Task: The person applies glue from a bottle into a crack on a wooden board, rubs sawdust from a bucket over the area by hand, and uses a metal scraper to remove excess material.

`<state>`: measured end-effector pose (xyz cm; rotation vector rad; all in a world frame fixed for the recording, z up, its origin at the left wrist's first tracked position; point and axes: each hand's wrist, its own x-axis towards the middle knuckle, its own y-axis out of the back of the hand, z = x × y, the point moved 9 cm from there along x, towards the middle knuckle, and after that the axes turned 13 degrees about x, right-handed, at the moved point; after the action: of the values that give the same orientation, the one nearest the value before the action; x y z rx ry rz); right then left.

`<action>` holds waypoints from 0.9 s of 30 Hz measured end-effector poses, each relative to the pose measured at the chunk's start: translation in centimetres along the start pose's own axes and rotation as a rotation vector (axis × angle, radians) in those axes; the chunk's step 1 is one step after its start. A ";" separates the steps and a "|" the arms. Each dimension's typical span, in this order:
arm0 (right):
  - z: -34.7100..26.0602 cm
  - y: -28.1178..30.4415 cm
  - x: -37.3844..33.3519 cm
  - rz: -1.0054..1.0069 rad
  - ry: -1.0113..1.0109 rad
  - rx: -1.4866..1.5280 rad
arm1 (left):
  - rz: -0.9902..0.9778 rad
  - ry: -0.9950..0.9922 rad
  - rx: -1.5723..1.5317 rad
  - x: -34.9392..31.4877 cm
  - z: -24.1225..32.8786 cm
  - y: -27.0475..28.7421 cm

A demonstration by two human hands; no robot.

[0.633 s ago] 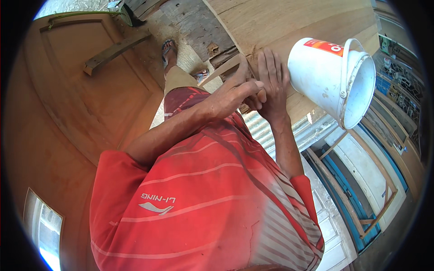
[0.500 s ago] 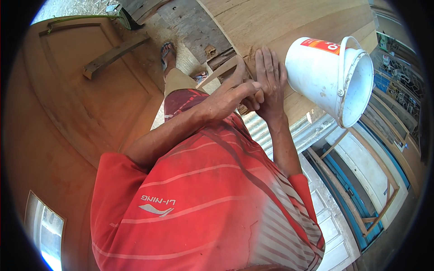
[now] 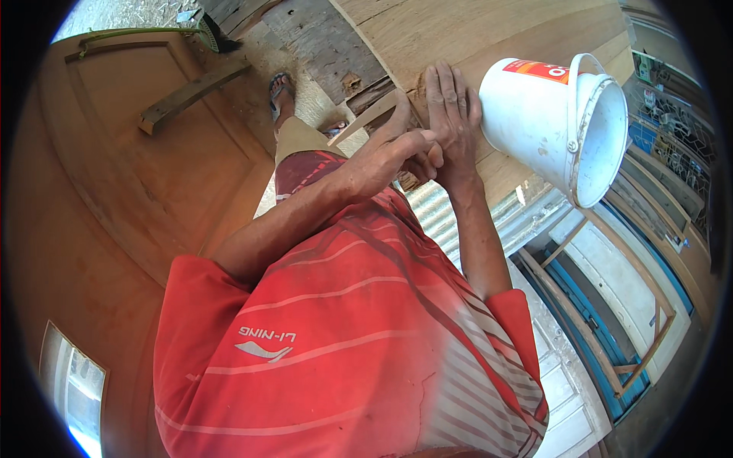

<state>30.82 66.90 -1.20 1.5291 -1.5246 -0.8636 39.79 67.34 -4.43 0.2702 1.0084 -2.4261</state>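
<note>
My right hand lies flat on the pale wooden board, its fingers stretched out and side by side near the board's corner. My left hand is beside the right wrist, with the thumb raised and the other fingers curled in. What those fingers close on, if anything, is hidden. A light, thin wooden strip shows just beyond the left thumb; I cannot tell whether the hand touches it. Right of my right hand, a white plastic bucket with a red label lies on its side on the board, its mouth facing right.
A large brown panelled door fills the left side, with a short wood piece lying across it. A weathered grey board is at the far side. Lower right, a white panelled door and a wooden frame lean near blue pieces.
The whole view has shifted slightly, so the bucket and board appear a little higher and further left. Both hands keep nearly the same pose.
</note>
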 end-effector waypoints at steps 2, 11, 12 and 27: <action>-0.2 0.0 0.1 -0.011 0.013 -0.026 | -0.016 -0.015 -0.043 -0.1 -0.1 -0.1; -1.4 -0.5 -1.3 -0.044 -0.009 0.051 | -0.070 -0.006 -0.051 -0.2 -0.7 0.2; -1.2 -0.9 -1.2 -0.031 -0.009 0.048 | -0.060 -0.005 -0.047 -0.3 -0.6 0.3; -0.6 -0.8 -1.1 -0.041 0.055 0.081 | -0.101 0.038 0.005 -0.1 -0.8 -0.2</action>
<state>31.71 67.98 -1.74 1.6340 -1.5097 -0.7852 39.75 68.07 -4.88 0.2737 1.0560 -2.5227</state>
